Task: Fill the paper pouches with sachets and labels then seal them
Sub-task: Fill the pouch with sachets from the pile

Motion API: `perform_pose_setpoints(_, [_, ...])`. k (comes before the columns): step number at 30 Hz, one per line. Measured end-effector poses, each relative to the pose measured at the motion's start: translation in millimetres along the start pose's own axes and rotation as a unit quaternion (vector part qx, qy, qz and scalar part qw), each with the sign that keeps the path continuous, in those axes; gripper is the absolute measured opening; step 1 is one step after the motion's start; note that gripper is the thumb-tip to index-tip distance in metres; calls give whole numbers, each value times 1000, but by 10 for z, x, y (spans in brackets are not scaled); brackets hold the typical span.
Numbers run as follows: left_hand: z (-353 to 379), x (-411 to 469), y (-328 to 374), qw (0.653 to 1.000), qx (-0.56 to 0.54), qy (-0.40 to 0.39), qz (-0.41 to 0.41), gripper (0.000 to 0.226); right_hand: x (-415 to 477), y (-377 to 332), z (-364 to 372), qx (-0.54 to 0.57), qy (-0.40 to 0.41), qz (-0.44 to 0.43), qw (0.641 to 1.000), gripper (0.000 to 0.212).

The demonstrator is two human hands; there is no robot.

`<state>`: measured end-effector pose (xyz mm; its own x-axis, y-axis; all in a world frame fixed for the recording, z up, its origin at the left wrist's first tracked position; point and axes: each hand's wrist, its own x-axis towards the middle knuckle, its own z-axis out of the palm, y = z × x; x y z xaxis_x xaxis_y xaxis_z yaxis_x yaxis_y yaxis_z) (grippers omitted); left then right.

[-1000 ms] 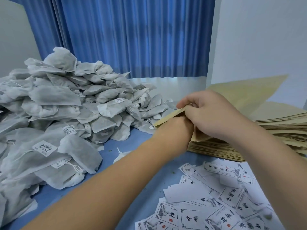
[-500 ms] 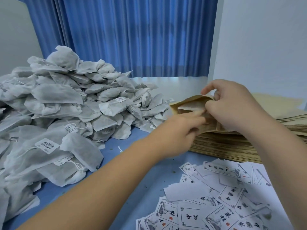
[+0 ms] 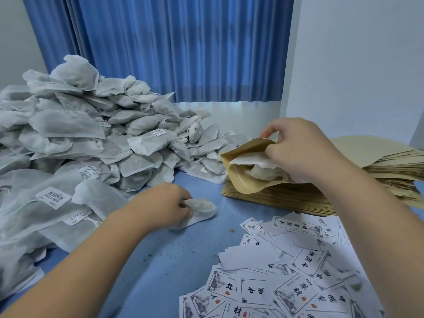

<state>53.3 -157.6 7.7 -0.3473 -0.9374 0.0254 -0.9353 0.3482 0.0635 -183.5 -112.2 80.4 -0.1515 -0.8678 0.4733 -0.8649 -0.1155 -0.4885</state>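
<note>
Gaping leftward, the paper pouch lies on the stack of flat pouches at the right of the worktop, a white sachet already in its mouth; the right grip pinches its upper lip, holding it wide. The left grip is curled round a second sachet on the blue surface beside the sachet heap, labels scattered nearer. With only one lip held, that soft sachet could snag on the rim or on the one inside and buckle the mouth shut.
</note>
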Motion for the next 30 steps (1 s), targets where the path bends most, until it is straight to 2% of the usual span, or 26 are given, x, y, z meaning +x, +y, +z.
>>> perform_pose_setpoints(2, [-8, 6, -24, 998, -13, 51, 36, 14, 0, 2, -24, 15, -2, -3, 1000, 27])
perform_pose_setpoints(4, [-37, -13, -15, 978, -47, 170, 114, 22, -2, -1, -55, 67, -12, -2, 998, 28])
perform_pose_setpoints(7, [-148, -59, 64, 886, -89, 404, 210, 30, -11, -25, -123, 140, -10, 1, 990, 29])
perform_pose_setpoints(9, [-203, -100, 173, 846, -114, 469, 228, 30, -19, -35, -146, 143, -5, -7, 990, 29])
perform_pose_setpoints(11, [-260, -129, 340, 843, -132, 458, 250, 32, -30, -47, -147, 136, -10, -16, 990, 30])
perform_pose_setpoints(13, [-314, -117, 535, 860, -133, 411, 272, 32, -40, -62, -148, 139, -21, -29, 990, 31])
perform_pose_setpoints(16, [-345, -25, 832, 889, -60, 359, 278, 27, -56, -94, -176, 166, -33, -48, 984, 34])
perform_pose_setpoints(20, [-319, 140, 1100, 904, -5, 371, 214, 16, -45, -78, -231, 167, -46, -55, 983, 34])
perform_pose_setpoints(22, [-323, 177, 1202, 922, 6, 342, 181, 18, -36, -52, -244, 162, -59, -57, 983, 34])
perform_pose_setpoints(24, [-315, 193, 1298, 936, 8, 301, 180, 9, -40, -29, -239, 165, -90, -61, 980, 35])
perform_pose_setpoints(27, [-342, 197, 1404, 950, 0, 250, 188, 40, -51, 10, -237, 173, -106, -67, 977, 38])
perform_pose_setpoints(30, [-355, 318, 1453, 957, -27, 224, 185, 31, -42, 38, -269, 165, -92, -76, 979, 37])
